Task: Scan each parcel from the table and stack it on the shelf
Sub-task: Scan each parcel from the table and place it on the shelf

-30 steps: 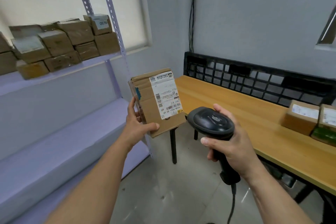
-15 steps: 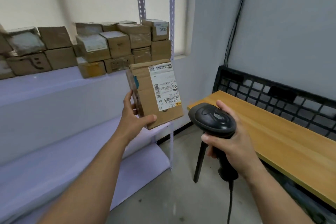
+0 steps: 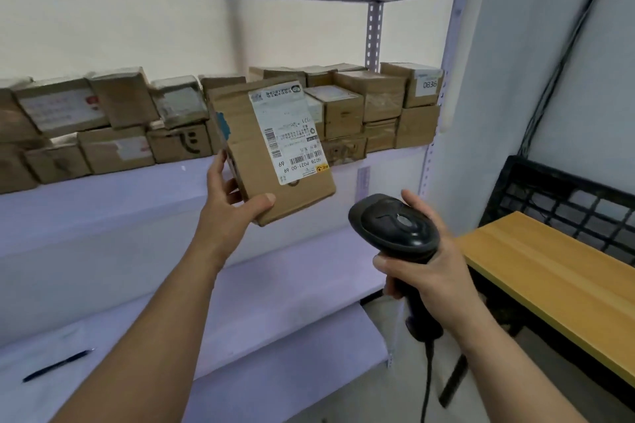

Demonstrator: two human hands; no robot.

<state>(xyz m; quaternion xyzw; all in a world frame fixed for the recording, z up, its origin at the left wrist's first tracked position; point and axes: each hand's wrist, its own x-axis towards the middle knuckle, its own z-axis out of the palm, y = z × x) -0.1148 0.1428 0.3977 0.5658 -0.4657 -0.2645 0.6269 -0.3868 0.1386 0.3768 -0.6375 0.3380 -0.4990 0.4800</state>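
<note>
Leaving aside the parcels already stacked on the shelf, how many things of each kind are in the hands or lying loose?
parcel: 1, held by the left hand
scanner: 1, gripped by the right hand
pen: 1, lying on the lower shelf
Total: 3

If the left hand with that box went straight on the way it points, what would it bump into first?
Probably the row of stacked parcels on the shelf: the left hand tilts the held parcel up toward them, though the gap is hard to judge.
</note>
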